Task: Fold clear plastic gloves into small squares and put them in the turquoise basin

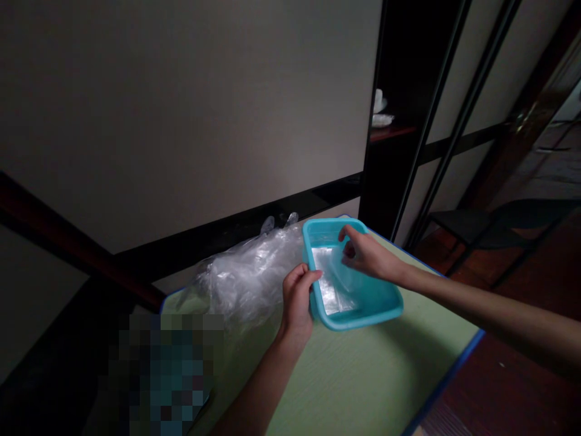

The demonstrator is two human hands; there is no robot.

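My left hand is closed on the left rim of a turquoise plastic tub, thumb over the edge and fingers outside. The tub is tilted so that its inside faces me. Shiny clear plastic film lies inside, along the bottom. Reaching in from the right, my right hand is over the tub's opening with its fingers curled towards the film. Whatever is between those fingertips is too faint to make out. Left of the tub, a crumpled heap of clear plastic bags rests on the green table.
A pale sliding-door cabinet stands behind the table, with a dark open section holding white items. At the right is a dark chair. A blurred-out patch covers the table's left front corner.
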